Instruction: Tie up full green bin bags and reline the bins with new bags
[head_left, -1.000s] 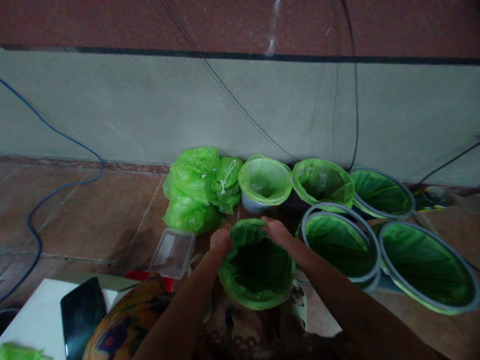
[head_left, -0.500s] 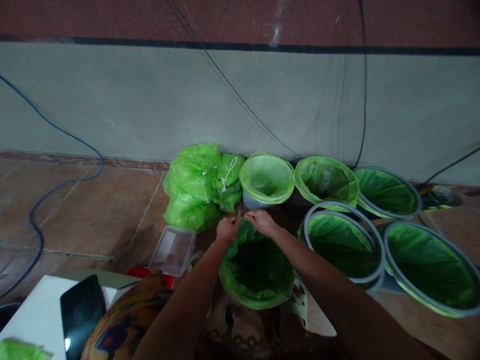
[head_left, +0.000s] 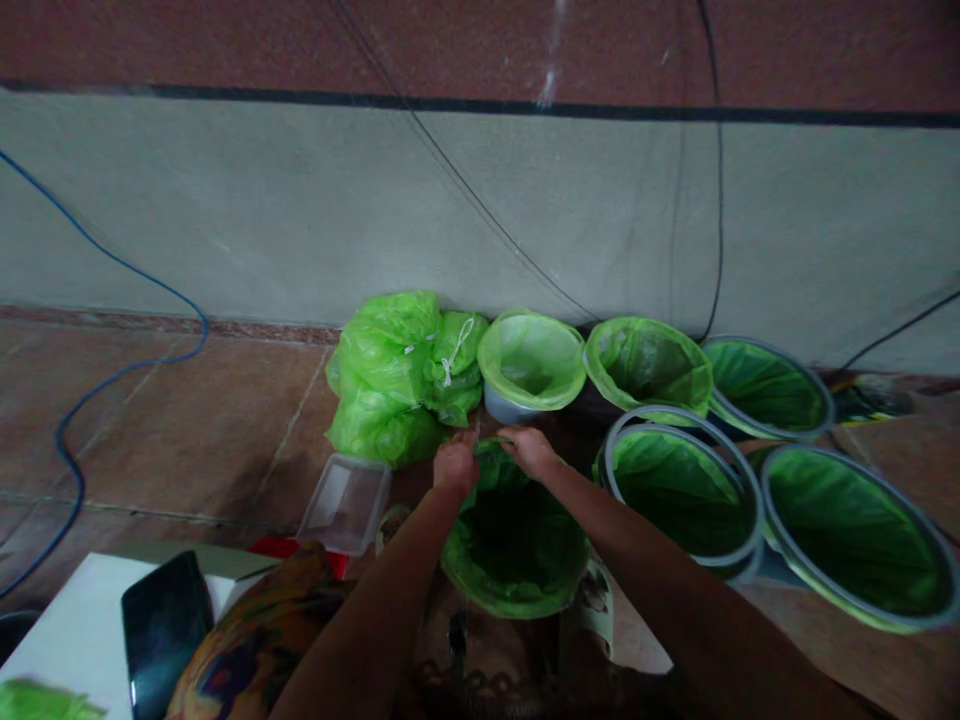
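A bin lined with a green bin liner (head_left: 517, 595) stands on the floor right in front of me, its mouth facing up and its inside dark. At the far side of its rim, my left hand (head_left: 455, 463) is closed on the liner's edge. My right hand (head_left: 531, 452) pinches the same edge a short way to the right, with a strip of liner showing between the two hands. The fingertips are partly hidden. Behind my hands stands a grey bin with a pale green liner (head_left: 531, 360).
Green bagged bundles (head_left: 386, 375) lie against the wall beside a clear plastic box (head_left: 345, 505). More lined bins (head_left: 649, 365) stand to the right, one with a loose grey ring (head_left: 682, 412). A phone (head_left: 166, 625) rests on a white surface (head_left: 71, 620). A blue cable (head_left: 71, 460) crosses the floor.
My hands have moved slightly apart along the rim, and more of the liner's edge shows between them. The view has shifted a little; the bins stay in place.
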